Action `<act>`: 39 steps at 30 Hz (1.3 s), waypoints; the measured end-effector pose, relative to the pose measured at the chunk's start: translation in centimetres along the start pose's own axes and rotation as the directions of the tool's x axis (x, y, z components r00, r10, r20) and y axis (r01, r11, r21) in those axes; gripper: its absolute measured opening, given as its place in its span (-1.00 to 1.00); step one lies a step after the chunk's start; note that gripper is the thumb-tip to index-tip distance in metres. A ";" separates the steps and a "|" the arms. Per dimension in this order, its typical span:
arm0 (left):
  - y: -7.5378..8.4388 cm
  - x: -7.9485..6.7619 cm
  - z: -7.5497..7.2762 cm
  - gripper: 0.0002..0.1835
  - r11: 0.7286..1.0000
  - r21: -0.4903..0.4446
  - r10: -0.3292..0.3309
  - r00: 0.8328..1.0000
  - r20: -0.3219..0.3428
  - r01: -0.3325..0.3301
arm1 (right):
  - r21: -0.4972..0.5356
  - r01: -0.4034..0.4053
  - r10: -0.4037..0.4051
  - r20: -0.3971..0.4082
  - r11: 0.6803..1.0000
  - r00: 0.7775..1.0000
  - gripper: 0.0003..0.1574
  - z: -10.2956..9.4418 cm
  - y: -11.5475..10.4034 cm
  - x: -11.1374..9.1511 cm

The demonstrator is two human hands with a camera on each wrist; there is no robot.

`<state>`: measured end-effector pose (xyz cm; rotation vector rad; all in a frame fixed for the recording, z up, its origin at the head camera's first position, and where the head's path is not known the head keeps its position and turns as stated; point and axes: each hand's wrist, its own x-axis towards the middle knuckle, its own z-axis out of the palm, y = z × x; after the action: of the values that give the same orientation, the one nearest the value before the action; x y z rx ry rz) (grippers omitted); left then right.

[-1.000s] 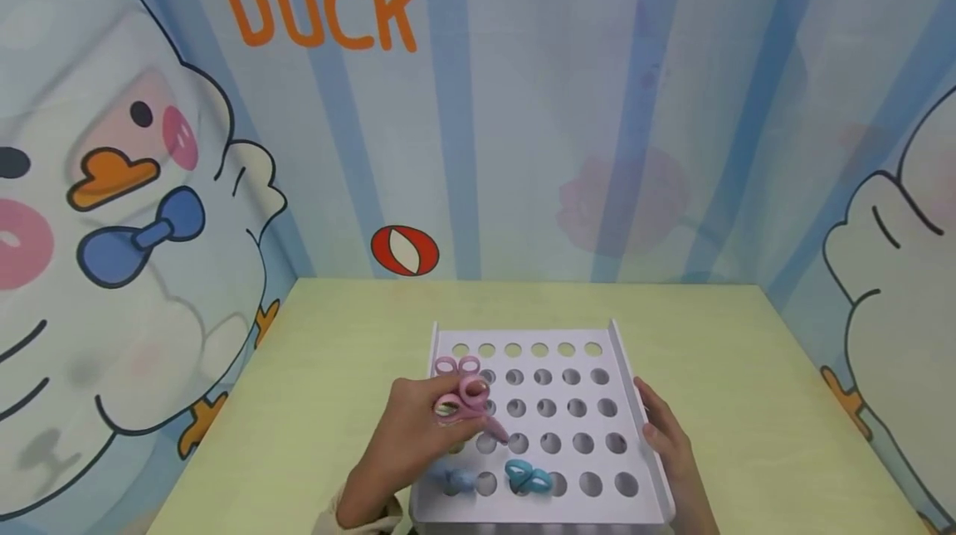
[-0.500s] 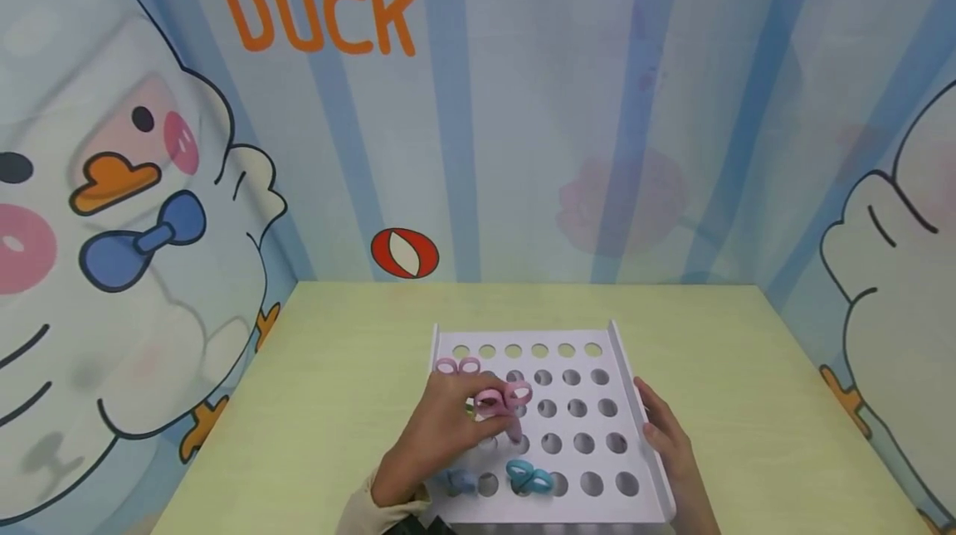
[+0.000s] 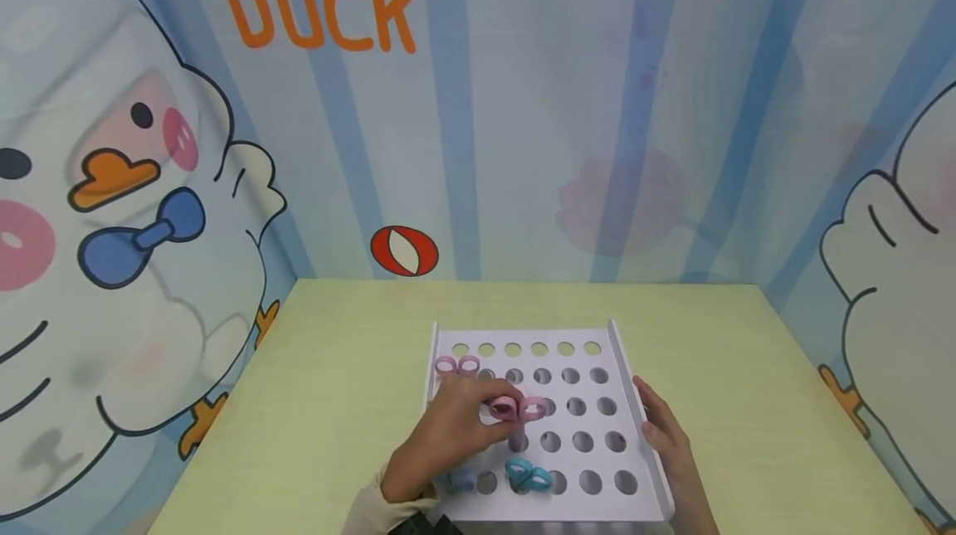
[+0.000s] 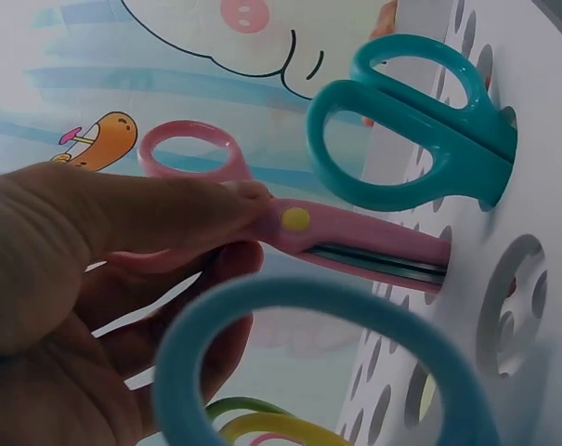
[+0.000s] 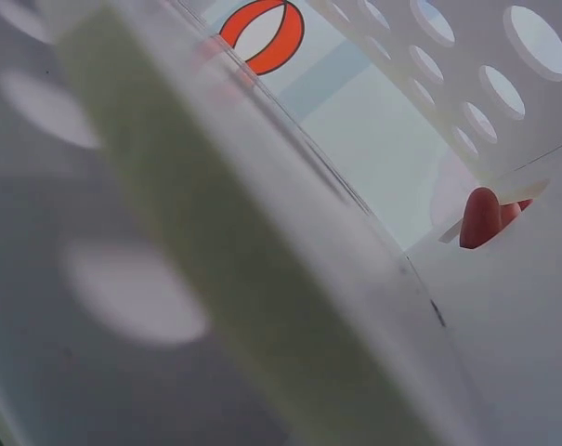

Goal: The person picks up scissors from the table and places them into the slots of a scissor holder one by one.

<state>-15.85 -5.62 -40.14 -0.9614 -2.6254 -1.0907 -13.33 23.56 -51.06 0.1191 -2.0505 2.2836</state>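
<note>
My left hand (image 3: 456, 427) pinches a pair of pink scissors (image 3: 518, 412) between thumb and fingers. Their blades point down into a hole of the white rack (image 3: 538, 510); in the left wrist view, the tips of these pink scissors (image 4: 355, 240) meet the perforated panel. Teal scissors (image 3: 530, 479) stand handles-out in a front-row hole just nearer me. Light blue scissors (image 3: 459, 481) sit left of them, partly hidden by my wrist. Beyond my hand, another pink pair (image 3: 457, 367) shows its handles. My right hand (image 3: 665, 427) grips the rack's right side wall; fingertips (image 5: 480, 218) show in the right wrist view.
The rack stands on a pale yellow table (image 3: 358, 328), its panel carrying rows of round holes between raised side walls. Green and yellow handle rings (image 4: 262, 427) show low in the left wrist view. A duck-printed curtain (image 3: 515, 104) hangs behind.
My left hand has moved right with the pink scissors, which have turned from slanting to nearly upright, tips down at a hole. The right hand and rack have stayed put.
</note>
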 end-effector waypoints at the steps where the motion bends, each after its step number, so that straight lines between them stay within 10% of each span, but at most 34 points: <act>1: 0.0 0.0 0.0 -0.80 1.000 -0.003 -0.003 1.000 0.005 0.003 | -0.003 -0.002 0.002 0.000 1.000 1.000 -0.36 0.0 0.0 0.0; 19: 0.6 -0.1 -0.4 -0.67 0.988 -0.004 -0.156 0.986 0.052 0.157 | -0.011 -0.004 0.005 0.017 1.000 1.000 -0.36 0.0 -0.3 -0.1; 39: -1.0 -2.7 -3.8 -0.69 0.988 -0.043 -0.154 0.975 -0.160 0.149 | -0.049 -0.034 0.035 0.007 0.998 0.999 -0.36 -0.6 -0.2 0.2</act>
<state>-14.76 -10.10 -38.91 -0.6547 -2.5887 -1.1915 -13.52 24.14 -50.90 0.0911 -2.1267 2.2541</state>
